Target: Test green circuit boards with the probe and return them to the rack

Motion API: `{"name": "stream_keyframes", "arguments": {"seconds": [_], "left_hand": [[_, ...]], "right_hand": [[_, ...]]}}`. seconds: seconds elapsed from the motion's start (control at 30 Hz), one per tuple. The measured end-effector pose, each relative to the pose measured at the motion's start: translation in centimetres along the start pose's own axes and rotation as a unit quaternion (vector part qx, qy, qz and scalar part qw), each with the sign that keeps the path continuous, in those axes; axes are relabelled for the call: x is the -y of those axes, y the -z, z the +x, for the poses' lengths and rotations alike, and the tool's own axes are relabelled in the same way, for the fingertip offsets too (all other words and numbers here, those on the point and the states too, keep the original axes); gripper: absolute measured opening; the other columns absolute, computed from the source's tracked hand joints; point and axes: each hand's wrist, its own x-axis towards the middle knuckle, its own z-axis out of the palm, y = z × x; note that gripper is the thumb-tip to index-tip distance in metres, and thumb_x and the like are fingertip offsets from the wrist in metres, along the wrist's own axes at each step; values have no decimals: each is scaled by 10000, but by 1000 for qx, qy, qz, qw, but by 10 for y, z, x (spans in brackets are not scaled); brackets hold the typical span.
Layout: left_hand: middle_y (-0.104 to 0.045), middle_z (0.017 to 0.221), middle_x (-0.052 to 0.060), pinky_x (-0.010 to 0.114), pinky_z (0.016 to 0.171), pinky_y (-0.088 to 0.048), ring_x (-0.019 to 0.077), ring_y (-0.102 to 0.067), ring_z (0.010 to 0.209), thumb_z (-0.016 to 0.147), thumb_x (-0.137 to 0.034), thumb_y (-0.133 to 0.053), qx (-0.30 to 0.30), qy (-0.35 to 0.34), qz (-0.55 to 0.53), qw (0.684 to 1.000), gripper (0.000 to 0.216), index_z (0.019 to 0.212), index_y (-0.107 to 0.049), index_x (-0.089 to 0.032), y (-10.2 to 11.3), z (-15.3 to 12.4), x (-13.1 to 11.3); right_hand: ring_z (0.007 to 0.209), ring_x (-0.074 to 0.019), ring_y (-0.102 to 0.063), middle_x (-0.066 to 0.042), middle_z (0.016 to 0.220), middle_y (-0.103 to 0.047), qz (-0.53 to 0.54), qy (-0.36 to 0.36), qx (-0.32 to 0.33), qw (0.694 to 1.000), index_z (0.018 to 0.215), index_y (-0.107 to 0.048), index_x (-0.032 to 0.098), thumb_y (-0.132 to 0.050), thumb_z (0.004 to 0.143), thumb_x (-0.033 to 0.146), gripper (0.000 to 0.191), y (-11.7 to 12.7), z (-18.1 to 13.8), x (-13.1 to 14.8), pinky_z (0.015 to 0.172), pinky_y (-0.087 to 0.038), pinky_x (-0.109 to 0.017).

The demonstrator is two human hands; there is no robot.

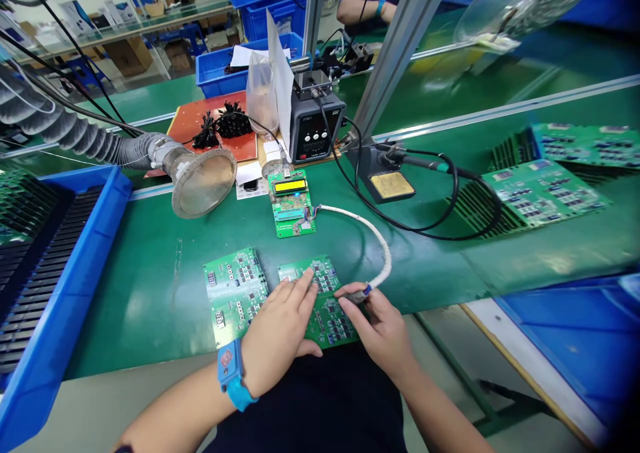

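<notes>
Pinching blocky grey cable end (357, 297) in right hand (384, 329); likely bracing green rectangular circuit board (331, 323) against slipping under flat, ungripping left hand (281, 323).

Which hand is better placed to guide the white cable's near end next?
Right, likely: the right hand holds the white cable at its near end, while the left hand rests on the circuit board.

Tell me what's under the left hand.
The left hand lies across a green circuit board, whose upper and right parts show small components. Whatever sits directly beneath the hand is covered and cannot be seen.
</notes>
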Motion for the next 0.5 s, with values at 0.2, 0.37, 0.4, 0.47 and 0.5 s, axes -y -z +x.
{"name": "stream_keyframes", "arguments": {"seconds": [0.2, 0.37, 0.4, 0.47, 0.5], "left_hand": [[-183, 1519, 294, 508, 1087, -379, 416, -265, 1387, 616, -392, -882, 46, 42, -1, 998, 998, 1381, -371, -5, 7, 0, -7], [-111, 1526, 312, 563, 1089, -329, 419, -120, 1415, 579, -424, -895, 82, 79, -19, 993, 1004, 1369, -392, -63, 13, 4, -7], [-100, 1526, 318, 574, 1085, -324, 424, -115, 1414, 550, -445, -903, 81, 84, -25, 993, 1009, 1349, -411, -75, 12, 6, -5], [-94, 1520, 332, 596, 1077, -312, 438, -106, 1411, 484, -490, -913, 75, 88, -34, 993, 1003, 1286, -460, -93, 12, 9, -1], [-97, 1517, 338, 604, 1075, -305, 444, -104, 1409, 458, -512, -912, 74, 88, -38, 993, 997, 1255, -478, -99, 11, 10, 1]], "right_hand": [[789, -179, -651, -31, 859, -672, -12, 8, 1, 1000, 935, -598, 225, -561, 904, 258, 58, 0, 0, 2, 747, -515, -275], [797, -168, -649, -23, 865, -669, -10, 11, -3, 1000, 934, -593, 224, -561, 904, 245, 48, 0, -1, 2, 758, -510, -256], [800, -166, -649, -20, 866, -668, -9, 12, -3, 1000, 935, -592, 226, -562, 904, 242, 47, 0, -1, 1, 762, -508, -253], [801, -163, -648, -17, 869, -667, -7, 12, -2, 1000, 939, -591, 229, -561, 905, 238, 46, 0, -1, 1, 763, -506, -249], [803, -162, -648, -16, 873, -667, -6, 11, -1, 1000, 944, -590, 230, -560, 906, 237, 49, -1, -1, 0, 764, -505, -249]]}}
